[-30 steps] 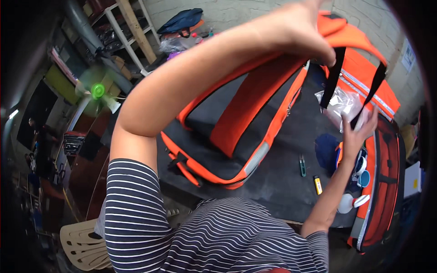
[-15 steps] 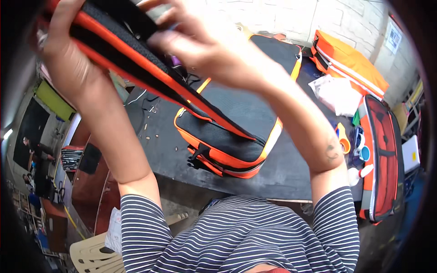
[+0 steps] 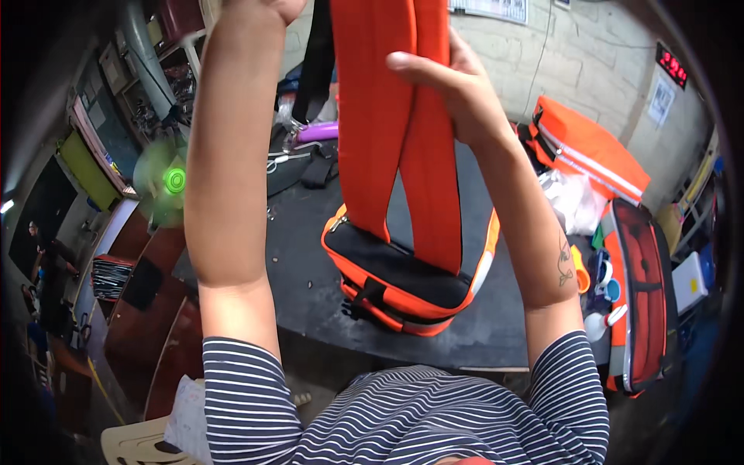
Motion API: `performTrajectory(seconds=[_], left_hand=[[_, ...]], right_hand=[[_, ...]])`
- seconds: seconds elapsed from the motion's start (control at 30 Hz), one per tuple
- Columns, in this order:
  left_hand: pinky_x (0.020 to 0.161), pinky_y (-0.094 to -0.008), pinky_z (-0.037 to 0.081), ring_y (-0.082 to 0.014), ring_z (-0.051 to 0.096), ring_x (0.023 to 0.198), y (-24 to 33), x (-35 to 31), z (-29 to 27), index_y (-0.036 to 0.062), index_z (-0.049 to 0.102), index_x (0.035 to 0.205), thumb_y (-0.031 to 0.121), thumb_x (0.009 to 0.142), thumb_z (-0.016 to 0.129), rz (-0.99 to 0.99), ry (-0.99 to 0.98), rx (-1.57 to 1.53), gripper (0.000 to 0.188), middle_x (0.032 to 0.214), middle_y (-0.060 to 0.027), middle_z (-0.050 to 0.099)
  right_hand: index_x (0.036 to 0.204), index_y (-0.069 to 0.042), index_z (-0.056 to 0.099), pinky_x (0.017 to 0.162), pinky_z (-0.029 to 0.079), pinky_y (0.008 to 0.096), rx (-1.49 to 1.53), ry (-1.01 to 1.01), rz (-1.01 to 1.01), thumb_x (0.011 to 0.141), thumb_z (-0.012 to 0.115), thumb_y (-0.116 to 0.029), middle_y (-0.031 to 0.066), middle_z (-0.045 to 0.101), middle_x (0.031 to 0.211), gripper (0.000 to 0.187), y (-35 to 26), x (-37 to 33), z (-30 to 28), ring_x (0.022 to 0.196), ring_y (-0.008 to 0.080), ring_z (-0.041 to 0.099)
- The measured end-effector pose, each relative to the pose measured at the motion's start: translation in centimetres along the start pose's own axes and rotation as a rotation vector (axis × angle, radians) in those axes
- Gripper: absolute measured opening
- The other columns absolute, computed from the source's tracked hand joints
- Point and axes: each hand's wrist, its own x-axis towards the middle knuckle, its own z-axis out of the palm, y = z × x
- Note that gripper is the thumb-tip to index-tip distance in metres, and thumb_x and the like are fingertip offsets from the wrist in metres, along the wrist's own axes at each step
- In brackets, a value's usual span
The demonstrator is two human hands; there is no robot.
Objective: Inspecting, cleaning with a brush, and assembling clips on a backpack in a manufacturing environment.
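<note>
An orange-and-black backpack point(image 3: 403, 291) stands on the dark table, its black top with orange edging facing me. Two wide orange shoulder straps point(image 3: 372, 116) rise from it, stretched up past the upper edge of the picture. My right hand point(image 3: 465, 93) is closed round the right-hand strap, thumb across its front and fingers behind. High at the upper edge, only the base of my left hand point(image 3: 285, 8) shows, near the straps; its fingers are out of view. A black strap point(image 3: 316, 70) hangs between my left forearm and the orange straps.
Another orange bag point(image 3: 593, 155) and an open red-and-black bag point(image 3: 647, 294) lie at the right, with a clear plastic bag point(image 3: 570, 198), orange scissors point(image 3: 580, 267) and a white bottle point(image 3: 597, 325). A purple cylinder point(image 3: 318, 132) lies behind. A green fan point(image 3: 174, 180) spins at left.
The straps have swung from a slant at the upper left to upright, orange faces toward me. My right hand has moved right and my left hand up, mostly out of the picture.
</note>
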Motion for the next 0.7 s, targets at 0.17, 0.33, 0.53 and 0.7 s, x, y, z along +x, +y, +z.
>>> performTrajectory(seconds=[0.17, 0.33, 0.53, 0.7], left_hand=[[0.074, -0.0286, 0.051, -0.0157, 0.065, 0.078, -1.1, 3.0, -3.6, -0.0015, 0.066, 0.104, -0.001, 0.082, 0.066, -0.171, 0.007, 0.154, 0.022, 0.090, -0.0064, 0.068], [0.075, -0.0280, 0.034, -0.0059, 0.053, 0.088, -3.5, 3.2, -1.9, 0.0076, 0.061, 0.125, 0.031, 0.080, 0.077, -0.139, 0.009, 0.510, 0.053, 0.105, 0.0012, 0.066], [0.074, -0.0287, 0.054, -0.0151, 0.064, 0.086, -5.9, 2.7, 1.6, 0.0052, 0.056, 0.115, 0.004, 0.093, 0.060, -0.049, -0.057, -0.345, 0.022, 0.102, -0.0072, 0.064], [0.075, -0.0275, 0.053, -0.0126, 0.064, 0.088, -2.5, -0.3, 0.1, 0.0027, 0.058, 0.112, 0.018, 0.099, 0.054, -0.052, -0.207, -0.265, 0.020, 0.101, -0.0058, 0.066]], right_hand=[[0.128, 0.003, 0.050, 0.085, 0.055, 0.0391, 0.135, -0.006, 0.142, 0.092, 0.059, -0.027, 0.0185, 0.062, 0.118, 0.048, -2.5, -0.6, -4.8, 0.100, 0.0270, 0.066], [0.126, 0.001, 0.052, 0.080, 0.055, 0.0341, 0.111, 0.114, 0.082, 0.093, 0.061, -0.032, 0.0136, 0.064, 0.111, 0.047, -3.5, -0.8, -5.1, 0.094, 0.0221, 0.066], [0.121, -0.006, 0.052, 0.076, 0.054, 0.0278, -0.040, 0.115, 0.036, 0.088, 0.070, -0.027, 0.0072, 0.064, 0.106, 0.044, -4.7, 0.2, -3.2, 0.090, 0.0151, 0.065], [0.122, 0.002, 0.052, 0.085, 0.052, 0.0333, -0.263, -0.001, -0.134, 0.081, 0.075, -0.024, 0.0124, 0.065, 0.108, 0.054, -5.1, 1.4, -1.8, 0.096, 0.0189, 0.065]])
